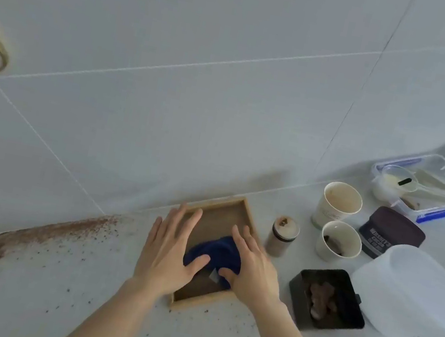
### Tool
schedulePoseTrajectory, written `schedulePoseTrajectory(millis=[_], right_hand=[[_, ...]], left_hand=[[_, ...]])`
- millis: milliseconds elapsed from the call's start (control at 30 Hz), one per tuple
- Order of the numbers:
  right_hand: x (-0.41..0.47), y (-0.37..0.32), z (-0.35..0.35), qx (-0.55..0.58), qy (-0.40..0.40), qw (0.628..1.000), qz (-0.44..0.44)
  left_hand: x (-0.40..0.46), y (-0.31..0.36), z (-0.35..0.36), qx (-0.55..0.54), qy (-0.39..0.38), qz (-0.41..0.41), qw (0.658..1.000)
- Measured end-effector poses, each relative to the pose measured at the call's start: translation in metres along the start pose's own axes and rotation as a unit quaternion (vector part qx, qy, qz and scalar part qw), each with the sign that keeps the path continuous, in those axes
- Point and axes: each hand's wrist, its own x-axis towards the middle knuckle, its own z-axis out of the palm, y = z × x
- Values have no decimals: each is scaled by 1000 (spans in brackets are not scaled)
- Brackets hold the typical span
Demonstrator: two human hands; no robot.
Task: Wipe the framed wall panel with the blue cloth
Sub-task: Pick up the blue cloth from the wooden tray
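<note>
Blue cloth (218,252) bunched inside wooden tray (214,244) on tabletop (103,296). Left hand (171,251) and right hand (251,268) flat, fingers spread, pressing its sides, not gripping. Cloth soft, light, floppy; best pinched at the bunched middle.

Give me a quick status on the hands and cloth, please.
Both hands, left and right, flat and open on blue cloth. Cloth inside wooden frame. Nothing blocking.
</note>
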Motion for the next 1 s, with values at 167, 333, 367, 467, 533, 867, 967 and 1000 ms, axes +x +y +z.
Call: schedulePoseTrajectory(millis=[167, 333, 367, 467, 533, 867, 967, 1000], right_hand=[[5, 11, 17, 1, -30, 999, 35], [8, 18, 25, -9, -9, 999, 36], [8, 19, 25, -11, -2, 999, 35], [11, 21, 26, -16, 19, 999, 31], [12, 20, 26, -26, 31, 999, 31], [17, 5, 7, -61, 78, 995, -13], [21, -10, -10, -66, 100, 992, -29], [22, -16, -17, -66, 107, 991, -34]], left_hand=[[3, 5, 24, -14, -55, -9, 998], [7, 11, 44, 5, -86, -35, 996], [7, 13, 46, 7, -89, -42, 995], [9, 14, 52, 18, -75, -58, 995], [10, 15, 51, 29, -61, -64, 996], [18, 5, -4, 83, -5, -35, 996], [20, 1, -34, 94, 14, -31, 995], [21, 0, -44, 97, 22, -30, 995]])
